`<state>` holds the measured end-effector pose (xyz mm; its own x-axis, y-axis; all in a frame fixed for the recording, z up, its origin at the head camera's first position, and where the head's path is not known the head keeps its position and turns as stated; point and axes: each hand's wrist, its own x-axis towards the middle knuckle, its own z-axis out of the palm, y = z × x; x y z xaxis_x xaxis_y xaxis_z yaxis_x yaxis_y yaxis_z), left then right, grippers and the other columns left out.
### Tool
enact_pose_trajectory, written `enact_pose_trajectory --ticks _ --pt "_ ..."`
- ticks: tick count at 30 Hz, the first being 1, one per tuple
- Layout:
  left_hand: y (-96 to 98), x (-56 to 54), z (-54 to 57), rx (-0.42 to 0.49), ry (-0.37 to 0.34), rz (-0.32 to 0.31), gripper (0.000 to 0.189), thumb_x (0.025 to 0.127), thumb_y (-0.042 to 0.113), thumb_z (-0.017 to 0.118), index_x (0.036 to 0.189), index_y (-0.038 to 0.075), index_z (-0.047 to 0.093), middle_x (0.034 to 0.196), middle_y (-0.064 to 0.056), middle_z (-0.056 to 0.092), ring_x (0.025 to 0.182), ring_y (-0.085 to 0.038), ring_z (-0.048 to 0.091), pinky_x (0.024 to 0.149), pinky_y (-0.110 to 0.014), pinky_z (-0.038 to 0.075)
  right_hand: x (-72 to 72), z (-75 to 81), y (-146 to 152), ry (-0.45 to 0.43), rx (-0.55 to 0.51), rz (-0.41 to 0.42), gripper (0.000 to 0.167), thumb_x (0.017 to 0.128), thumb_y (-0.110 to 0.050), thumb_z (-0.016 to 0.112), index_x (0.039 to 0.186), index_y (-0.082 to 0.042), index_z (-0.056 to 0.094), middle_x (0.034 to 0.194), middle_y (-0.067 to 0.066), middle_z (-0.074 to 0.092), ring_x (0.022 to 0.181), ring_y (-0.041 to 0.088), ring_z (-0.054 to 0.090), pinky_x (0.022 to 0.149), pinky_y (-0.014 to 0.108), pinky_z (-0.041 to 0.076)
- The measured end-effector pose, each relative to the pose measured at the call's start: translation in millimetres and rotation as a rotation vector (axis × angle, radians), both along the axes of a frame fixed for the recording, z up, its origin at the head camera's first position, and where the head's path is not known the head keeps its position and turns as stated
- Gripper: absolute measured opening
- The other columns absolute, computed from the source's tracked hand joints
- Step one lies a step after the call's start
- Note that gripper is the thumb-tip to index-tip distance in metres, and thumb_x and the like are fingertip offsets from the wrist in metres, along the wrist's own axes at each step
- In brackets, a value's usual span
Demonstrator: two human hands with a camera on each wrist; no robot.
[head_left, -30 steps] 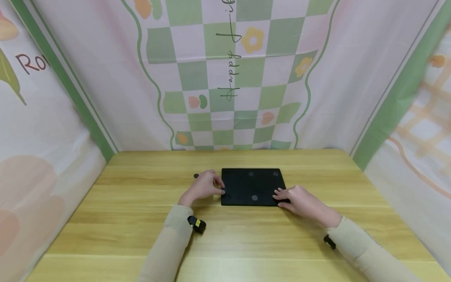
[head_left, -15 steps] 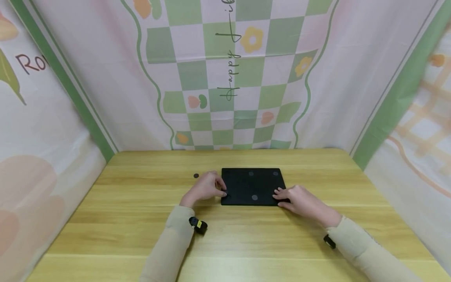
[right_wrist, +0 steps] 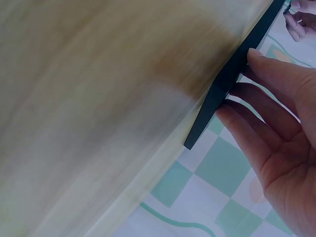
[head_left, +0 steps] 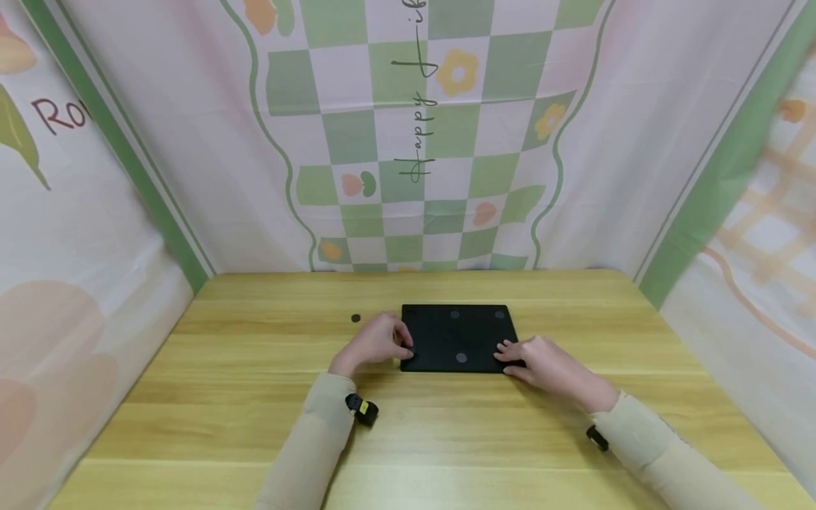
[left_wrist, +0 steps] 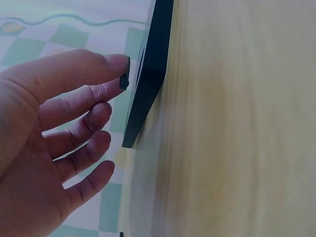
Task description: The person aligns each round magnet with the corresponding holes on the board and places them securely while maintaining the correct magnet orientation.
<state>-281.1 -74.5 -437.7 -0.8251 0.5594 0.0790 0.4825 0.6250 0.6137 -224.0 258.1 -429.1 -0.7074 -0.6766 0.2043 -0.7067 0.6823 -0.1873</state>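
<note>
A flat black rectangular board (head_left: 433, 338) lies on the wooden table, with several grey round spots on its face. My left hand (head_left: 375, 340) is at its left front corner and pinches a small dark disc (left_wrist: 125, 75) between thumb and index finger. In the left wrist view the disc stands on edge close to the board's face, and the other fingers are loosely bent. My right hand (head_left: 542, 361) rests on the right front corner of the board, its fingers over the top and the thumb by the front edge; the fingertips are partly hidden in the right wrist view.
Another dark disc (head_left: 355, 318) lies on the table (head_left: 446, 439) behind the left hand. A patterned cloth (head_left: 440, 142) hangs at the back, with further cloth walls on the left and right sides.
My left hand has shifted slightly right and toward the front, bringing the pinched disc further over the board's left front corner. The right hand and the board stay in place.
</note>
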Motion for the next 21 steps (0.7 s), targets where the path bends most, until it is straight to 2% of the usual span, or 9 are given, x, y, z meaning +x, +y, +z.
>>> enact_pose_trajectory --ticks 8,21 --pt "2.6 2.0 1.9 0.001 -0.025 -0.003 0.007 0.078 0.019 0.078 0.079 0.019 0.071 0.089 0.003 0.055 0.073 -0.012 0.052 0.064 -0.025 0.048 -0.7 -1.4 -0.2 0.004 -0.004 -0.004 0.024 0.082 -0.008 0.072 0.106 -0.004 0.073 0.106 0.014 0.071 0.104 0.030 0.065 0.080 0.039 0.057" --pt "7.6 3.0 2.8 -0.061 -0.023 0.007 0.009 0.077 0.020 0.079 0.078 0.020 0.070 0.089 0.004 0.057 0.077 -0.011 0.051 0.069 -0.026 0.047 -1.2 -1.5 -0.3 0.002 -0.005 -0.012 0.024 0.082 -0.009 0.072 0.106 -0.004 0.073 0.106 0.014 0.070 0.105 0.030 0.065 0.081 0.039 0.056"
